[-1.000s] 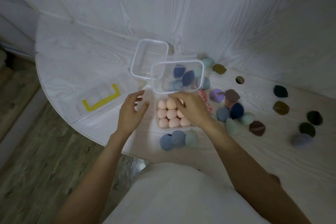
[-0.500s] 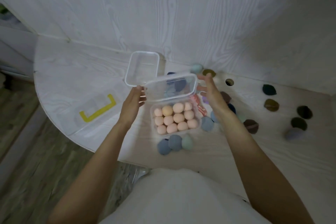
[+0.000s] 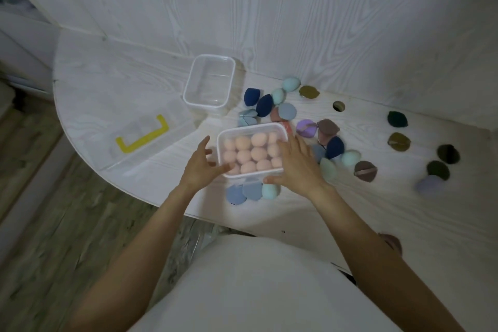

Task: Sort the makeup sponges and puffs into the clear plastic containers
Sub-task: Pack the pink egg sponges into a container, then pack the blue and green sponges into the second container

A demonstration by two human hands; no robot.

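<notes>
Table: white, wood grain. Box: clear, white rim; sponges inside peach. Loose puffs: navy, teal, purple, olive, brown. Handle: yellow

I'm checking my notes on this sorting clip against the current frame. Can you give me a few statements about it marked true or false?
1. The container between the hands holds peach sponges. True.
2. The second clear container is full of blue sponges. False: it looks empty.
3. Both hands, left and right, are at the filled container. True.
4. The yellow handle lies right of the containers. False: it lies left of them.
</notes>
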